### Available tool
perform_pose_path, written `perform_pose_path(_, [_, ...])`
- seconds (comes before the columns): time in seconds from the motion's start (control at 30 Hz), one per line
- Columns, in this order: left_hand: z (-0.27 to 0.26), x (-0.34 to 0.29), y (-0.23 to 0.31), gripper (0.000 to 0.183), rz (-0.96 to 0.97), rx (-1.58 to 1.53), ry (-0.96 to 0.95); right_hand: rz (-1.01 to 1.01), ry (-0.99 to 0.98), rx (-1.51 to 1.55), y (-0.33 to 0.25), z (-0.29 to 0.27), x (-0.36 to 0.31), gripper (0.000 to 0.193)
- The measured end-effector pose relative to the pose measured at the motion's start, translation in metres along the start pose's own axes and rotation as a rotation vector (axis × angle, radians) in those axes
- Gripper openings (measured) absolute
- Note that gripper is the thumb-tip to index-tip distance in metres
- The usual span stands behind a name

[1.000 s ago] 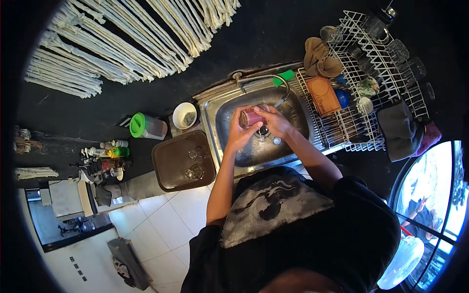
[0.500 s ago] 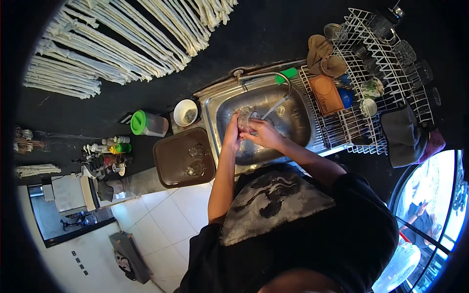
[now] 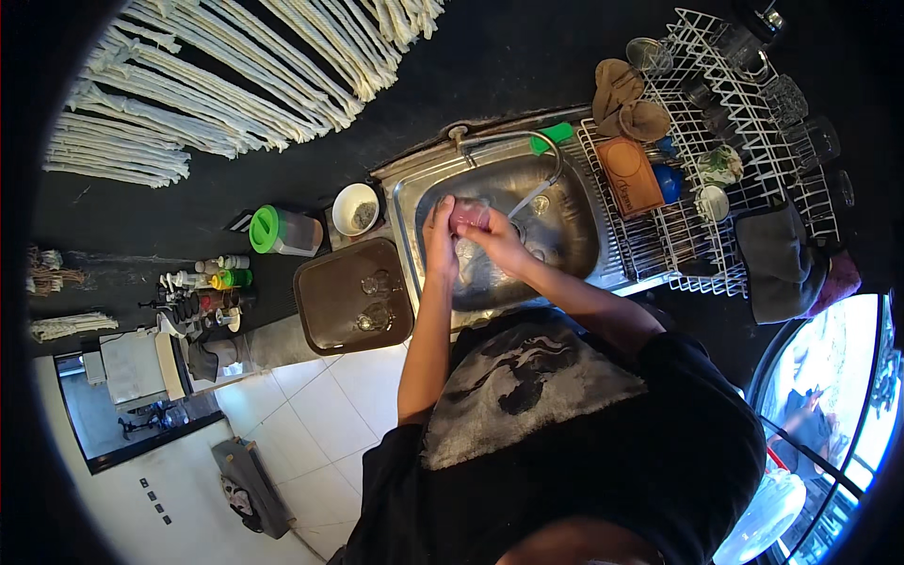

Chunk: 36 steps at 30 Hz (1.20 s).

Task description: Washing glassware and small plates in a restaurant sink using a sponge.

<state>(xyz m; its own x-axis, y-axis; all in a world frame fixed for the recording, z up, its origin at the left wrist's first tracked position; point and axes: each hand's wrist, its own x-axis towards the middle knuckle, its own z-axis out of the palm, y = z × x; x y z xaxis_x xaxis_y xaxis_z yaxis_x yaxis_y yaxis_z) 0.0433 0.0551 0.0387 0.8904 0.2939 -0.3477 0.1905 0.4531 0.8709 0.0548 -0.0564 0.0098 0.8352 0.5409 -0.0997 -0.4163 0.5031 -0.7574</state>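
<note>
Pinkish glass is clasped between left grip and right grip, over the sink; both cover part of it, leaving rim and contents hard to make out.

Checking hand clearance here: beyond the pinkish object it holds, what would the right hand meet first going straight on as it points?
Likely the left hand, just across the pinkish object from the right hand; depth is hard to judge, and they may already touch.
</note>
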Motion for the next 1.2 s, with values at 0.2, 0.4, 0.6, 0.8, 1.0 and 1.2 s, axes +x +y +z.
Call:
perform_pose_path(0.2, [0.021, -0.019, 0.005, 0.018, -0.158, -0.390, 0.181, -0.764, -0.155, -1.137, -0.011, -0.002, -0.017, 0.033])
perform_pose_path(0.4, [0.009, -0.012, 0.016, 0.015, -0.078, -0.298, -0.031, 0.190, 0.036, -0.101, -0.031, 0.031, -0.018, 0.025])
perform_pose_path(0.6, [0.040, -0.017, 0.062, 0.007, 0.218, -0.271, -0.070, 0.101, 0.040, 0.437, -0.056, 0.049, -0.006, 0.024])
perform_pose_path(0.8, [0.046, -0.031, 0.046, 0.014, -0.060, -0.369, 0.036, -0.513, 0.067, -0.659, -0.036, 0.037, -0.021, 0.035])
perform_pose_path(1.0, [0.019, -0.023, 0.036, 0.028, 0.022, -0.579, -0.320, 0.178, 0.111, 0.664, -0.066, 0.055, -0.021, 0.027])
perform_pose_path(1.2, [0.045, -0.025, 0.028, 0.022, -0.016, -0.100, -0.033, -0.567, 0.106, -0.932, -0.027, 0.024, -0.009, 0.031])
